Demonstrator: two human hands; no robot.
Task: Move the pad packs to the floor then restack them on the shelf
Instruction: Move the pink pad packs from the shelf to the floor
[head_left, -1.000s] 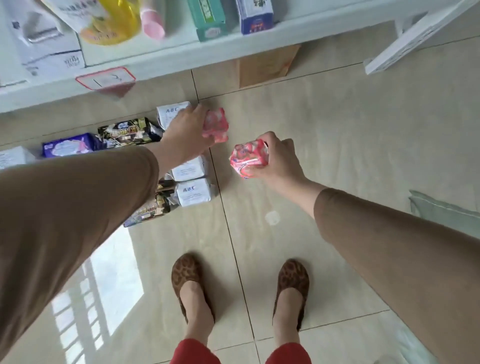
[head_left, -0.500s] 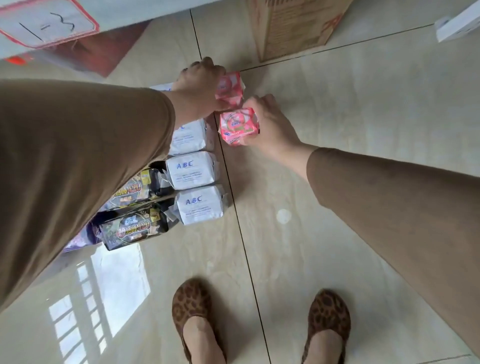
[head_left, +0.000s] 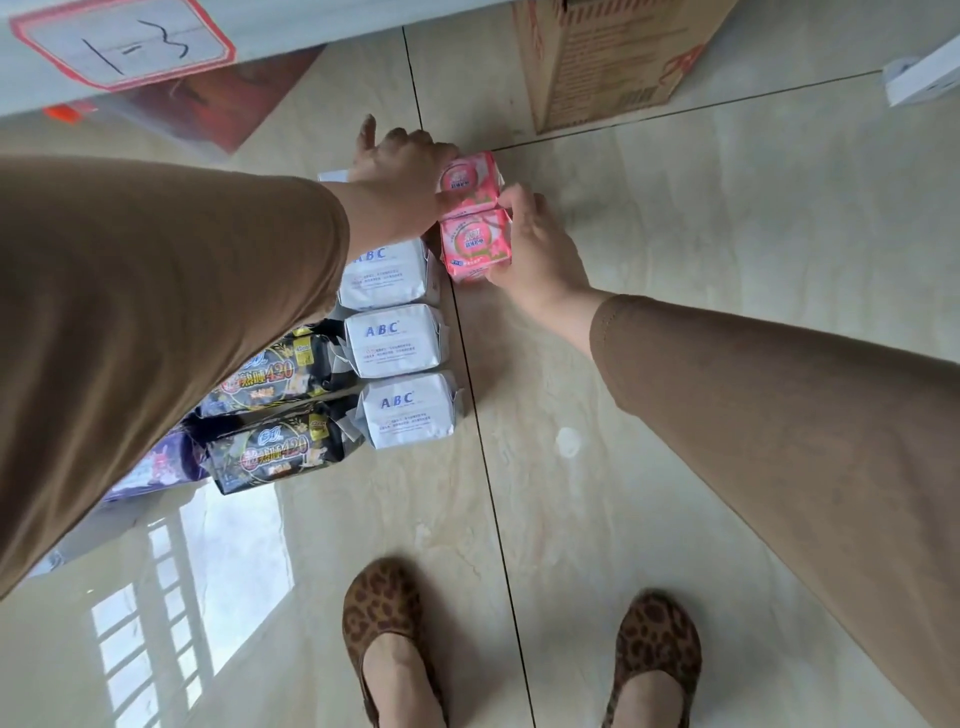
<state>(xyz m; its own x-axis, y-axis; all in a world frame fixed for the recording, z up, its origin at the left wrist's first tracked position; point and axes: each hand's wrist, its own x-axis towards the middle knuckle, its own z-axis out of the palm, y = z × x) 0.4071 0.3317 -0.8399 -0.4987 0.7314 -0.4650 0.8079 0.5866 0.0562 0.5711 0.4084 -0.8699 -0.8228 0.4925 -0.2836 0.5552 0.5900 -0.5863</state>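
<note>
Two pink pad packs lie on the tiled floor, one behind the other. My left hand (head_left: 400, 166) grips the far pink pack (head_left: 470, 176). My right hand (head_left: 535, 249) holds the near pink pack (head_left: 475, 244) by its right side. To their left runs a column of three white ABC packs (head_left: 395, 340); a further white pack is mostly hidden under my left hand. Two black packs (head_left: 275, 452) and a purple pack (head_left: 161, 465) lie further left, partly covered by my left sleeve.
The white shelf edge with a "1-3" label (head_left: 130, 44) crosses the top left. A cardboard box (head_left: 613, 57) stands on the floor at the top. My two leopard-print shoes (head_left: 389, 639) stand at the bottom. A white frame corner (head_left: 924, 78) shows at the top right.
Both hands have come down from mid-air to the floor with the pink packs, which now lie together beside the white packs. The camera has tilted down closer.
</note>
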